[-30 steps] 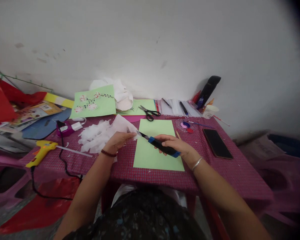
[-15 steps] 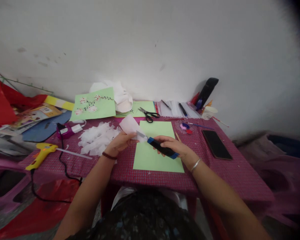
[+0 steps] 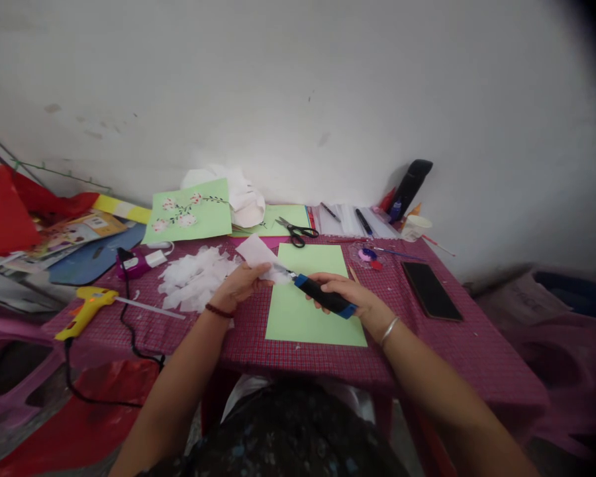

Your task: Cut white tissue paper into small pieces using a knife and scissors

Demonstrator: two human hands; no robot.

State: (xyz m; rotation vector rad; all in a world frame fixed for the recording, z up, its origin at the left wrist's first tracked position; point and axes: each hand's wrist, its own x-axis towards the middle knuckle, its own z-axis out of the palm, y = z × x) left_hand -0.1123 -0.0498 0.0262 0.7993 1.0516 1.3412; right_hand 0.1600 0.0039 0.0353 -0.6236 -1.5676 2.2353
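Observation:
Pinched between the thumb and fingers of my left hand [image 3: 243, 283] is a piece of thin white paper [image 3: 255, 250]. My right hand [image 3: 345, 291] is closed around the black and blue handle of a utility knife [image 3: 320, 293]. The knife's blade points left and meets the paper beside my left fingertips; whether it is in a fold I cannot tell. Beneath both hands lies a light green sheet [image 3: 305, 318]. A heap of torn white paper pieces [image 3: 193, 275] spreads to the left of my left hand.
Black scissors [image 3: 297, 232] lie behind the green sheet. At left are a yellow glue gun [image 3: 90, 308] with its cord, a purple plug adapter [image 3: 138, 263] and a decorated green card [image 3: 189, 211]. A phone [image 3: 431, 290] lies at right, a paper cup [image 3: 415, 226] behind it.
The knife and paper have shifted only slightly against each other, with the blade now lying more hidden at the paper. The camera view has tilted a little. Both grips are the same.

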